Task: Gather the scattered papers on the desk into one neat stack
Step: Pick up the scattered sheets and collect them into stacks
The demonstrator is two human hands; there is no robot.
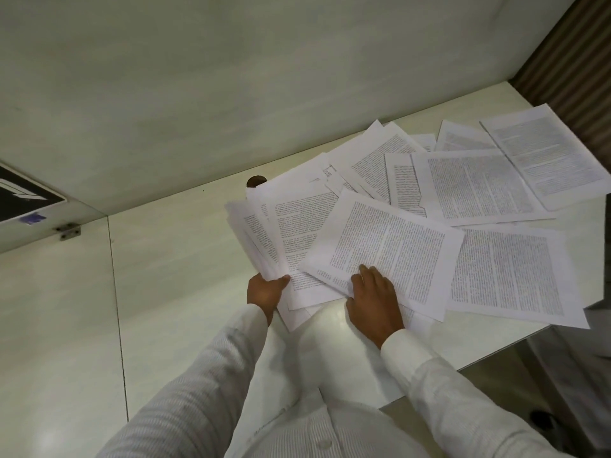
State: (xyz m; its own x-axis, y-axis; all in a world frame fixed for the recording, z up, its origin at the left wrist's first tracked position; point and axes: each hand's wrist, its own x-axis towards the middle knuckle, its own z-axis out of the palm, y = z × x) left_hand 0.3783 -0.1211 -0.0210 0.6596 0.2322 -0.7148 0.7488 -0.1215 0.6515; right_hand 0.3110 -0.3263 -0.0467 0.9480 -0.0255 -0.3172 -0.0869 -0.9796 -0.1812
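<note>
The bundle is gripped at its near corner by the left hand, while the skewed top sheet, overlapping its right side, is pressed under the open-fingered right hand.

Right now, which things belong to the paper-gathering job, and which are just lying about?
Job: bundle of sheets, gripped by the left hand; front sheet under the right hand; loose sheets spread across the desk.
Lying about: black sign, metal bracket, dark round opening.
</note>
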